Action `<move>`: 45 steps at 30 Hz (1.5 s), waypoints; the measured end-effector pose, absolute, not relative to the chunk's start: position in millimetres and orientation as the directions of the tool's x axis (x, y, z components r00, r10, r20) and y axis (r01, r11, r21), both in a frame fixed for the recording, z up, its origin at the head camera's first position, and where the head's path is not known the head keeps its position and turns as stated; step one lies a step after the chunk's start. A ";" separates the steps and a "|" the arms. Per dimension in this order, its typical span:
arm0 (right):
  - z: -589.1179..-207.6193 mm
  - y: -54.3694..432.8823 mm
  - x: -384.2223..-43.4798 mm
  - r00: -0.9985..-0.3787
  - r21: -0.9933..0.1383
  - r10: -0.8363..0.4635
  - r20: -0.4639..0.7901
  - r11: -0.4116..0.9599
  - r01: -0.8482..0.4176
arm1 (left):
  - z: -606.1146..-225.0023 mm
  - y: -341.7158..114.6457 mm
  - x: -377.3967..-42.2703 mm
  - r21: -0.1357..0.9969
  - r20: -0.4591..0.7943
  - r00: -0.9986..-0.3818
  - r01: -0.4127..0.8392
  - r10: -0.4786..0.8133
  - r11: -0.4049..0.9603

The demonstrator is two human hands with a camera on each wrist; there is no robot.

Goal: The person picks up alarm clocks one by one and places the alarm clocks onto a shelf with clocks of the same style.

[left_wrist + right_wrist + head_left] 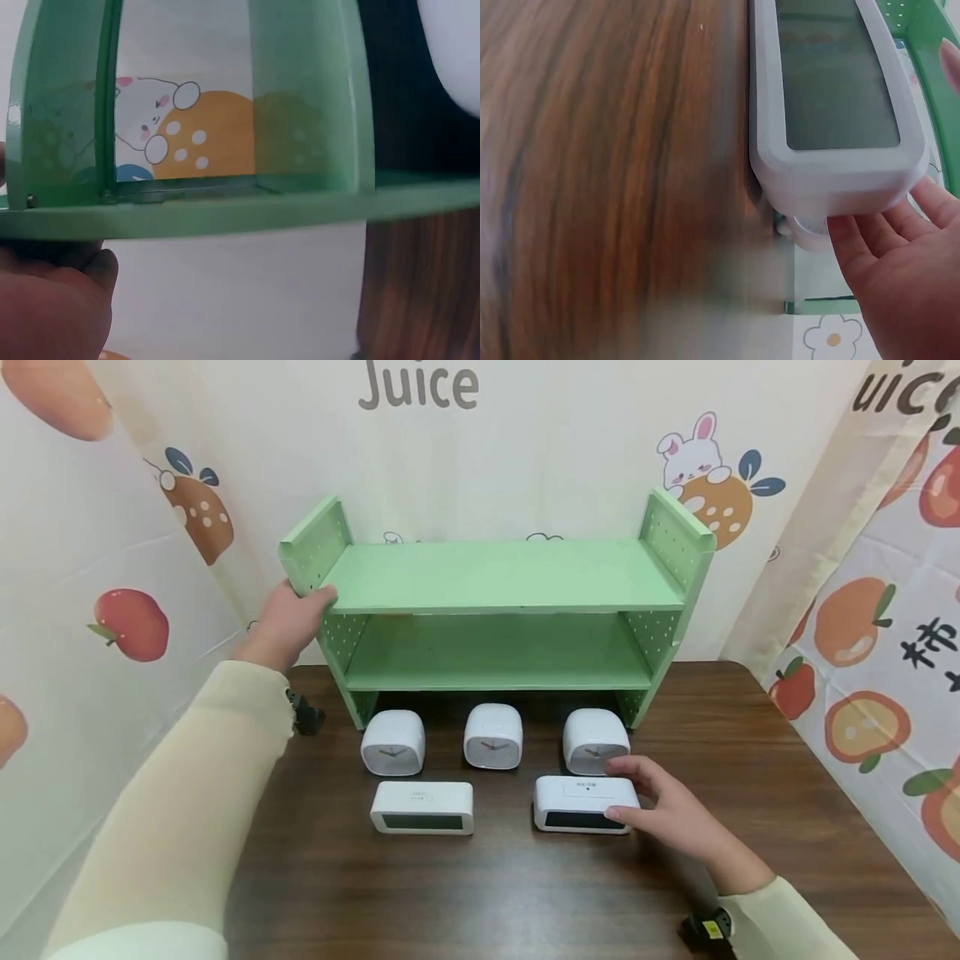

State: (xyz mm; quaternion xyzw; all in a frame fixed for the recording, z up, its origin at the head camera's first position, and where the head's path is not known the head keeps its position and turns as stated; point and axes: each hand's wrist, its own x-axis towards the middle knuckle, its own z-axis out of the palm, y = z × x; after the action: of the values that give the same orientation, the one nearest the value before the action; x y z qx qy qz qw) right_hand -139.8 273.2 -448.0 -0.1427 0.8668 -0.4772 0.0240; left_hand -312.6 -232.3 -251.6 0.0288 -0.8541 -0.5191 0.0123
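Left hand [288,620] grips the left side panel [318,539] of the green shelf unit [495,577]. Right hand [671,814] spread about the right end of a digital clock [581,787], touching it; firm pinch or not, cannot tell. Shelf unit, right of left hand: looks stiff, paint probably slick; hold by panel edge. Between hands, on tabletop [450,893]: second digital clock [422,796], three alarm clocks [492,731] behind. Clock at right hand, apparently on tabletop: likely light, rigid, smooth; take by ends, sparing the dark screen [577,819].
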 end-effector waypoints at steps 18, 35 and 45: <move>-473.6 256.2 -141.4 -0.986 -0.924 -0.163 0.027 0.372 -0.086 | -261.0 -226.3 -319.6 0.978 -0.043 -0.996 -0.058 -0.079 0.201; -476.5 252.5 -136.7 -0.997 -0.879 -0.072 0.002 0.476 -0.036 | -262.0 -223.7 -320.6 0.988 -0.063 -0.993 -0.076 -0.098 0.135; -481.2 251.0 -140.4 -0.996 -0.890 -0.082 0.016 0.453 -0.051 | -265.5 -228.0 -321.2 0.990 -0.031 -0.996 -0.043 -0.089 0.135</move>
State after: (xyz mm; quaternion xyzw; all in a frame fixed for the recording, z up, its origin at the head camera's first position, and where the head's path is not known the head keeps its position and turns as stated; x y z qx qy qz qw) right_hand -140.4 251.0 -481.2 -0.0391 0.8521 -0.5217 0.0148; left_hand -321.2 -228.0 -265.5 0.0437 -0.7530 -0.6563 0.0176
